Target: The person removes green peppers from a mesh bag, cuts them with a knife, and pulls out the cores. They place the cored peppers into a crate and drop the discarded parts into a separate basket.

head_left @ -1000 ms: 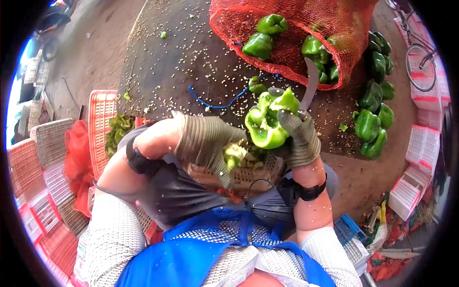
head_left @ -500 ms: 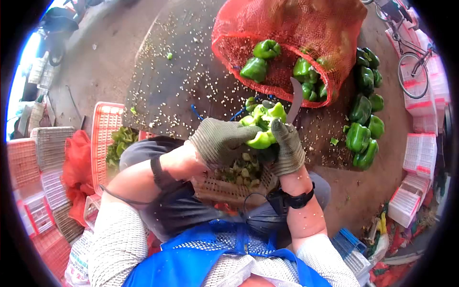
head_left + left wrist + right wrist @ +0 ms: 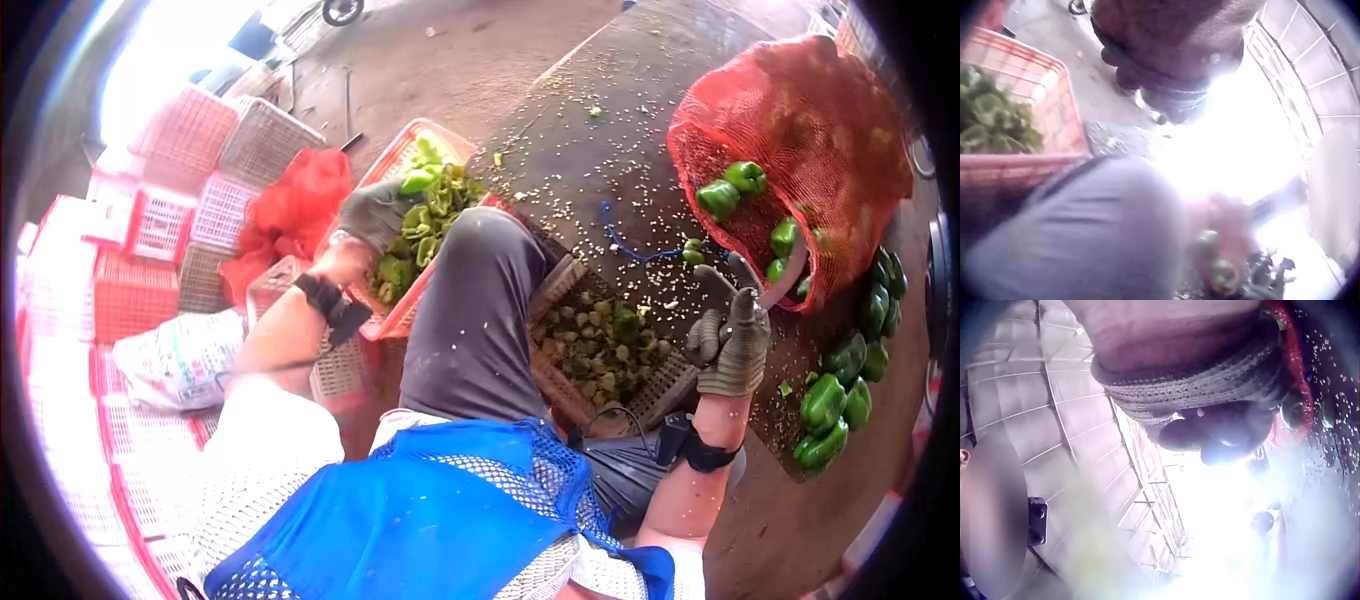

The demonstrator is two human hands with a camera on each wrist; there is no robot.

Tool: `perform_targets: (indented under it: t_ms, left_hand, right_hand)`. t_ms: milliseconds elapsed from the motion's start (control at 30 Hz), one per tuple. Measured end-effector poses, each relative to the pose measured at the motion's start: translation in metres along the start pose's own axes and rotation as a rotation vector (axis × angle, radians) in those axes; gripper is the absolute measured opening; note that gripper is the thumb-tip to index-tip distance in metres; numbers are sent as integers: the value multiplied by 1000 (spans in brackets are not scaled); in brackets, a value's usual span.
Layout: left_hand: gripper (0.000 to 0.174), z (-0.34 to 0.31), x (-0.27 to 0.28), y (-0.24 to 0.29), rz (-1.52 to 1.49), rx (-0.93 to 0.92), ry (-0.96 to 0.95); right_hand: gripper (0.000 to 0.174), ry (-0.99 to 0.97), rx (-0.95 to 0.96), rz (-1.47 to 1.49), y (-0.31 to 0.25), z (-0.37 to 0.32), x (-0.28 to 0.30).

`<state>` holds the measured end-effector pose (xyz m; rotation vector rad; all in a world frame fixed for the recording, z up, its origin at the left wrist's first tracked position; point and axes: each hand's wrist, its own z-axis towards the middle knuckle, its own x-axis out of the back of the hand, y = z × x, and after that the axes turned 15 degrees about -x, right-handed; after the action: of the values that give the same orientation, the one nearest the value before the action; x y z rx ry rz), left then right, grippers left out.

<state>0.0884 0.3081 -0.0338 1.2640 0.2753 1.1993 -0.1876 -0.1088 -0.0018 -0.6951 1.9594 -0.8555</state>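
Observation:
At the orange crate [image 3: 447,150] on the left, my gloved left hand [image 3: 375,215] reaches over the rim, its fingertips beside a bright green pepper piece [image 3: 420,180]; whether they grip it is unclear. Darker green pieces [image 3: 430,225] fill much of that crate. My gloved right hand [image 3: 732,345] is raised over the table edge, some fingers curled round a knife, whose curved blade [image 3: 787,273] points away towards the mesh bag; the handle is mostly hidden. In the left wrist view, glare hides much around my left hand [image 3: 1169,94]. The right wrist view shows my right hand [image 3: 1210,434] against glare.
A red mesh bag [image 3: 840,140] with whole peppers lies on the seed-strewn table [image 3: 600,150]. More peppers [image 3: 825,403] line its right side. Between my knees stands a basket [image 3: 665,400] of pepper cores. Stacked crates [image 3: 135,295] stand at the left.
The head view has turned left. My left hand has moved from the pepper at the centre to the left crate. My right hand holds the knife without the pepper.

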Motion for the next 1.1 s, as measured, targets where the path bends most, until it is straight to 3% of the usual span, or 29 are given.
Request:
perform_targets:
  t_ms: [67,100,133,200,233,267,333,367,400,467,533,600,633,667,700,733,767,867,900,1033,1100]
  left_hand:
    - [57,1,31,-1,924,329,-457]
    - [83,-1,33,23,934,574,-486]
    - [93,-5,37,23,991,726,-607]
    - [104,5,37,29,968,593,-733]
    - [100,10,34,14,1039,420,-746]
    - [94,41,-1,57,985,536,-736]
    - [64,72,-35,50,825,386,-708]
    - [57,90,-65,56,457,374,-662]
    - [50,107,-96,65,94,386,-610]
    - [43,141,-172,89,27,227,-751]
    - [42,166,-251,98,-403,249,-825]
    - [34,183,-332,111,-652,393,-865]
    - [32,191,-379,104,-546,300,-908]
    - [30,201,-421,84,-441,207,-945]
    - [29,216,-457,52,-819,345,-1007]
    - [28,233,-478,43,-825,242,-1102]
    - [27,250,-498,35,-835,135,-1188]
    - [26,302,-509,70,359,-889,-1294]
    - [28,313,-501,79,211,-867,-1152]
    - [20,397,-512,23,1014,-868,-1033]
    - [28,419,-527,25,1056,-742,-785]
  right_hand:
    - [51,-20,21,-60,4,-3,2]
    - [51,-29,41,-79,9,-6,1]
    - [51,-28,74,-94,14,-8,0]
    - [50,41,178,-109,25,-10,8]
    - [50,113,240,-112,32,-13,19]
    - [48,120,237,-26,49,-3,39]
    - [43,108,204,117,65,15,67]
    - [40,91,171,176,62,21,75]
    - [37,132,152,123,31,10,47]
    - [31,171,88,8,-15,-1,5]
    - [28,169,99,36,-9,5,15]
    - [27,216,144,-15,-7,5,24]
    - [26,210,265,180,8,18,28]
    - [26,256,244,104,5,16,32]
    - [25,300,220,27,-4,10,35]
    - [25,344,193,-48,-11,4,38]
    - [25,328,134,66,-12,3,40]
    - [25,371,6,73,-22,-5,46]
    - [26,352,-64,157,-30,-9,44]
    - [27,311,-215,11,-26,-7,46]
    - [28,297,-261,-43,-23,-8,47]
